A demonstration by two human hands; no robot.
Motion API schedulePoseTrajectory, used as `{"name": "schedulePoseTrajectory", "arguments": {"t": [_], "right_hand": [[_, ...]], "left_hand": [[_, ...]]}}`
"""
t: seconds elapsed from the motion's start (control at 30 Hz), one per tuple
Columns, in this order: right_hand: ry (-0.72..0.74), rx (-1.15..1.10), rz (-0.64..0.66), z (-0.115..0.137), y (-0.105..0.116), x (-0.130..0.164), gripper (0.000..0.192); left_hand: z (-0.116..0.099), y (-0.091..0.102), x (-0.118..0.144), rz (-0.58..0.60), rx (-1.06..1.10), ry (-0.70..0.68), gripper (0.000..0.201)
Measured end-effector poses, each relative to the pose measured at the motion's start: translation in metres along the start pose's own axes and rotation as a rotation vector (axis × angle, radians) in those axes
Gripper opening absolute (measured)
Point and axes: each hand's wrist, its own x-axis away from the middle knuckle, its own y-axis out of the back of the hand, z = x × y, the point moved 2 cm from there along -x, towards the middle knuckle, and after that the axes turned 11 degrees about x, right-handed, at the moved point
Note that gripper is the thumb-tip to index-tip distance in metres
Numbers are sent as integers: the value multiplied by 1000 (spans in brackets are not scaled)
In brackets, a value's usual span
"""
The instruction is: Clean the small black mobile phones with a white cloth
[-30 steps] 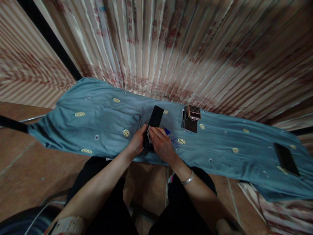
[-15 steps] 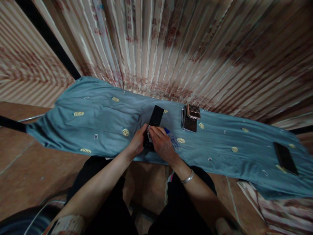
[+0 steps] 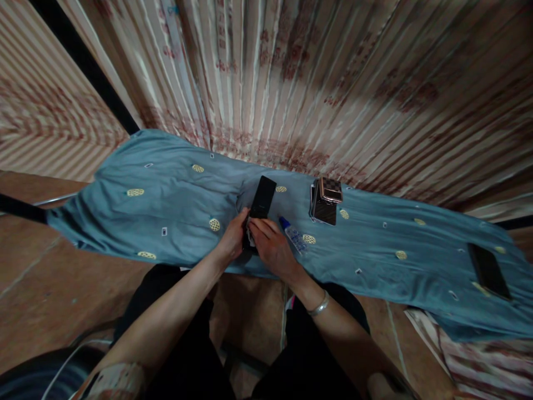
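Observation:
A long black folding device (image 3: pixel 264 195), which looks like an open flip phone, lies before me with its upper half tilted away. My left hand (image 3: pixel 234 235) grips its left edge, fingers closed round the lower half. Over that lower half, my right hand (image 3: pixel 272 244) presses a crumpled whitish tissue (image 3: pixel 251 235), fingers bunched together; most of the tissue is hidden under them. Just right of my right hand lies a small clear patterned bottle (image 3: pixel 295 238) with a blue cap.
Farther right stands a small stack of dark, shiny cases or phones (image 3: pixel 326 201). A black smartphone (image 3: pixel 488 270) lies near the right end. All rest on a teal cloth (image 3: pixel 183 200) with pineapple prints. A pleated curtain (image 3: pixel 258 83) hangs behind, beside a black pole (image 3: pixel 87 64).
My right hand has shifted slightly down and left over the device with the tissue, showing more of the blue-capped bottle. The device's upper half leans a little more left.

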Motion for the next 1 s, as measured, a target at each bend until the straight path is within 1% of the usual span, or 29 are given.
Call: {"name": "schedulePoseTrajectory", "arguments": {"t": [0.07, 0.13, 0.27, 0.37, 0.4, 0.53, 0.7, 0.83, 0.93, 1.0], "right_hand": [[-27, 1, 3, -4, 1, -1, 41], [-35, 9, 8, -5, 2, -1, 42], [-7, 14, 11, 1, 3, -1, 40], [22, 2, 24, 6, 1, 0, 41], [24, 3, 20, 6, 1, 0, 41], [-13, 26, -32, 0, 3, -1, 39], [-36, 46, -52, -7, 7, -3, 39], [-4, 22, -13, 1, 6, -1, 39], [42, -6, 20, 11, 3, 1, 41], [73, -7, 6, 16, 2, 3, 40]], "left_hand": [[2, -1, 1, -22, 7, -32, 24], [4, -3, 3, -31, 4, -27, 24], [0, -5, 3, -62, 14, -30, 22], [-3, -4, 2, -38, -17, 25, 28], [-3, -4, 1, -32, -23, 25, 29], [1, -3, 2, -60, -8, -56, 22], [8, -2, 3, -24, -34, -63, 24], [3, 0, 1, -38, -19, -66, 24], [-4, -2, -1, -25, -30, -7, 30], [-9, -4, -1, -22, -44, 13, 35]]}}
